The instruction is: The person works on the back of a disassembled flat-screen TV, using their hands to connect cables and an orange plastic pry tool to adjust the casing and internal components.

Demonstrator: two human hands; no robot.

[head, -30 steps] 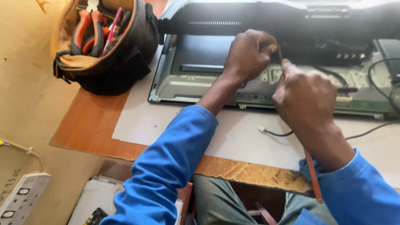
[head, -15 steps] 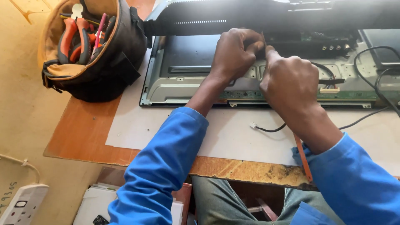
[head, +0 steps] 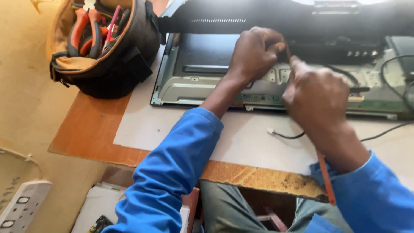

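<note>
Head view shows the left hand and right hand close together over the bare metal back of an opened flat television lying on the bench. Both hands pinch a thin reddish-brown strip, each grip closed on it; it trails down past the right wrist. A round dark fabric tool bag holds orange-handled pliers. Since half a second ago the hands have barely shifted. A white power strip lies on the floor below.

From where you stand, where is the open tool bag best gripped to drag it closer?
Grip the tool bag by its tan-lined rim on the near right side, coming from the right: the mouth gapes upward, and plier handles crowd the far left of it.
</note>
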